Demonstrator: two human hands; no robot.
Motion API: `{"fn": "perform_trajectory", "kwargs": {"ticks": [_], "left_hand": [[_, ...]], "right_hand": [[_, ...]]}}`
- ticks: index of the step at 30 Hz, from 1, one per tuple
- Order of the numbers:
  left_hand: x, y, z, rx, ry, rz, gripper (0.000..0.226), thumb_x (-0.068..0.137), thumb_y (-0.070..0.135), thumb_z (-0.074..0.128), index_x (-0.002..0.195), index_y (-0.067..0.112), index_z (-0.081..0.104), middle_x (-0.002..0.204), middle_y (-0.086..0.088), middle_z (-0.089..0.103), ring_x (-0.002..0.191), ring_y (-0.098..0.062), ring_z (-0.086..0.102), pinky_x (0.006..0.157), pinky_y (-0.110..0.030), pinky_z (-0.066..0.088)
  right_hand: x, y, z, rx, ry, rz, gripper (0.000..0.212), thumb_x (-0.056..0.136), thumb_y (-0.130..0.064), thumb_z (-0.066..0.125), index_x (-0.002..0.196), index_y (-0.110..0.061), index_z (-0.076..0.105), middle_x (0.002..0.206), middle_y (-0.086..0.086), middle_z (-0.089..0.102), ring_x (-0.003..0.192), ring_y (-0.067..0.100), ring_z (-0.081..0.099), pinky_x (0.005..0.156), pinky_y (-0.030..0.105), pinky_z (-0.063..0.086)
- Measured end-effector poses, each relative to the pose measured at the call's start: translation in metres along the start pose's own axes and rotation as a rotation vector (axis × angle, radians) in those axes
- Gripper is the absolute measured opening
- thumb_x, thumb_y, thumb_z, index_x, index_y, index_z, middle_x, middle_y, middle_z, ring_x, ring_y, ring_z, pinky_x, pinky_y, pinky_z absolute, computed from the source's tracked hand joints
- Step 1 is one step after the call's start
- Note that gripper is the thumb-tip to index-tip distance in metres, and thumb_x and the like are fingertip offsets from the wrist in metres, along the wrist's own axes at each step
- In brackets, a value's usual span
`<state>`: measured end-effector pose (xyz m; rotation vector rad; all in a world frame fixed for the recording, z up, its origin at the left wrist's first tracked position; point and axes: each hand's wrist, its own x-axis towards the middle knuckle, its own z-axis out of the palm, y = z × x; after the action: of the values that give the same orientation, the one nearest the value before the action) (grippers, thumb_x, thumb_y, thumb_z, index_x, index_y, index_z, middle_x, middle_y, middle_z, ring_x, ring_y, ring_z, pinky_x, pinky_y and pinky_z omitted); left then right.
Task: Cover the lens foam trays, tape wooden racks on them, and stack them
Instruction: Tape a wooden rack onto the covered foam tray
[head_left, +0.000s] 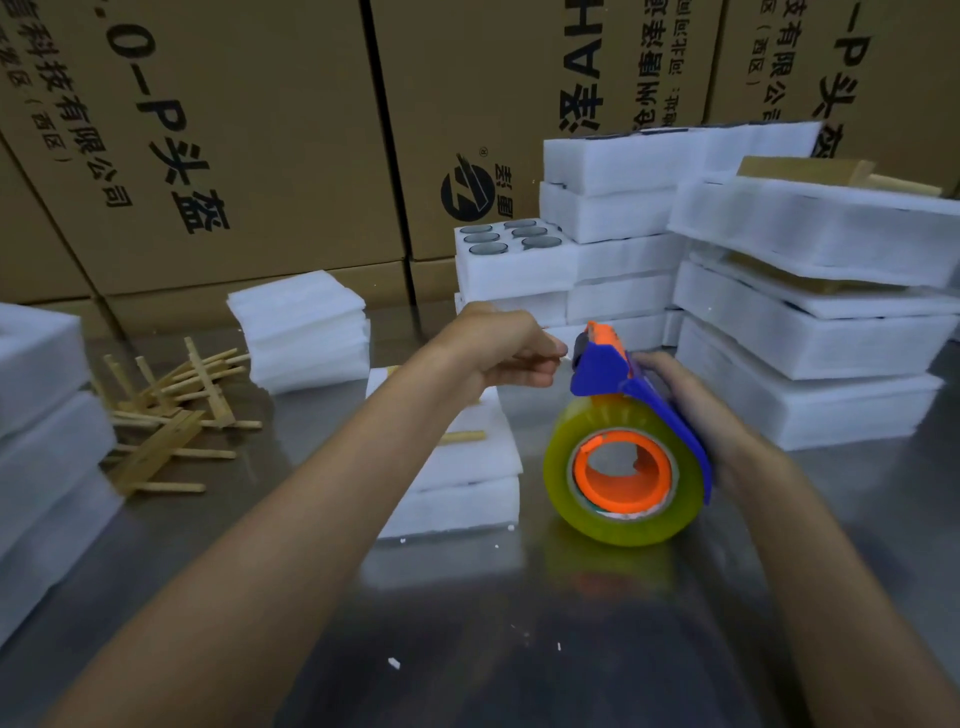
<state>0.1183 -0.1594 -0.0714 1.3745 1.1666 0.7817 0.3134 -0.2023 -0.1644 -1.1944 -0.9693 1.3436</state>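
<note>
Head view: I see the tape dispenser above the bench, just right of the covered foam tray.
Right hand: grip wrapped on dispenser.
Left hand: pinching at the tape end, I judge.
Risk: tape may snap back or stick crooked.
Axis: wooden rack mostly hidden; visible stick runs left-right.
</note>
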Motion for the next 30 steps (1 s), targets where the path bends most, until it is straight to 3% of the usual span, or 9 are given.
{"fn": "perform_trajectory", "kwargs": {"ticks": [3,6,9,11,17,21,24,26,30], "left_hand": [[0.007,-0.007,-0.007,-0.075,0.050,-0.054,0.008,0.085,-0.006,0.065,0.078,-0.004,0.069,0.064,-0.011,0.069,0.055,-0.015,0.065,0.052,-0.022,0.056],[0.009,-0.016,-0.019,-0.166,0.070,-0.096,0.014,0.087,-0.008,0.061,0.075,-0.002,0.065,0.057,-0.010,0.069,0.049,-0.012,0.066,0.046,-0.020,0.054],[0.008,-0.022,-0.029,-0.213,0.060,-0.127,0.012,0.087,-0.009,0.061,0.079,-0.002,0.065,0.058,-0.009,0.070,0.049,-0.011,0.068,0.047,-0.020,0.054],[0.008,-0.024,-0.034,-0.212,0.039,-0.138,0.012,0.087,-0.008,0.061,0.079,-0.002,0.066,0.062,-0.010,0.071,0.052,-0.012,0.069,0.048,-0.020,0.054],[0.008,-0.025,-0.039,-0.189,0.019,-0.134,0.011,0.089,-0.004,0.061,0.081,0.001,0.068,0.067,-0.009,0.073,0.055,-0.011,0.070,0.049,-0.020,0.054],[0.007,-0.025,-0.042,-0.066,0.019,-0.091,0.017,0.088,-0.006,0.059,0.085,0.000,0.074,0.076,-0.011,0.074,0.056,-0.010,0.068,0.054,-0.019,0.055],[0.008,-0.024,-0.039,-0.033,0.056,-0.049,0.016,0.085,-0.010,0.059,0.085,-0.002,0.073,0.083,-0.016,0.074,0.058,-0.014,0.068,0.053,-0.019,0.054],[0.008,-0.023,-0.035,-0.054,0.077,-0.021,0.015,0.084,-0.012,0.060,0.090,-0.005,0.072,0.086,-0.018,0.074,0.059,-0.015,0.069,0.054,-0.019,0.055],[0.014,-0.018,-0.039,-0.079,0.150,0.042,0.012,0.083,-0.010,0.065,0.093,-0.008,0.071,0.078,-0.015,0.069,0.061,-0.016,0.064,0.055,-0.019,0.056]], "right_hand": [[0.005,-0.010,-0.003,-0.347,0.051,-0.081,0.071,0.063,-0.091,0.057,0.087,-0.028,0.080,0.086,0.005,0.078,0.076,0.020,0.074,0.083,0.036,0.056],[0.005,-0.015,-0.004,-0.614,0.053,-0.230,0.084,0.048,-0.106,0.044,0.102,-0.046,0.067,0.097,-0.018,0.073,0.084,-0.003,0.070,0.089,0.032,0.052],[-0.003,-0.019,-0.005,-0.740,-0.175,-0.190,0.084,0.051,-0.081,0.076,0.123,-0.048,0.049,0.118,-0.009,0.066,0.099,0.007,0.071,0.092,0.036,0.058],[-0.009,-0.031,-0.004,-0.840,-0.251,-0.151,0.089,0.051,-0.061,0.086,0.128,-0.042,0.046,0.120,-0.004,0.066,0.100,0.014,0.072,0.091,0.040,0.060],[-0.016,-0.057,0.019,-1.211,-0.266,-0.068,0.083,0.057,-0.047,0.093,0.125,-0.033,0.047,0.113,-0.007,0.067,0.099,0.016,0.069,0.089,0.043,0.059],[-0.021,-0.052,0.020,-1.192,-0.229,-0.083,0.066,0.066,-0.032,0.088,0.118,-0.027,0.048,0.106,-0.001,0.067,0.091,0.018,0.070,0.082,0.041,0.061],[-0.024,-0.057,0.018,-1.232,-0.223,-0.083,0.069,0.056,-0.041,0.080,0.115,-0.027,0.047,0.097,0.000,0.066,0.084,0.018,0.069,0.073,0.036,0.058],[-0.023,-0.064,0.016,-1.269,-0.202,-0.092,0.066,0.059,-0.040,0.080,0.114,-0.028,0.046,0.092,-0.001,0.065,0.078,0.017,0.066,0.068,0.034,0.055],[-0.021,-0.070,0.011,-1.390,-0.178,-0.087,0.057,0.075,-0.036,0.082,0.115,-0.030,0.042,0.092,-0.001,0.063,0.080,0.019,0.064,0.075,0.038,0.055]]}}
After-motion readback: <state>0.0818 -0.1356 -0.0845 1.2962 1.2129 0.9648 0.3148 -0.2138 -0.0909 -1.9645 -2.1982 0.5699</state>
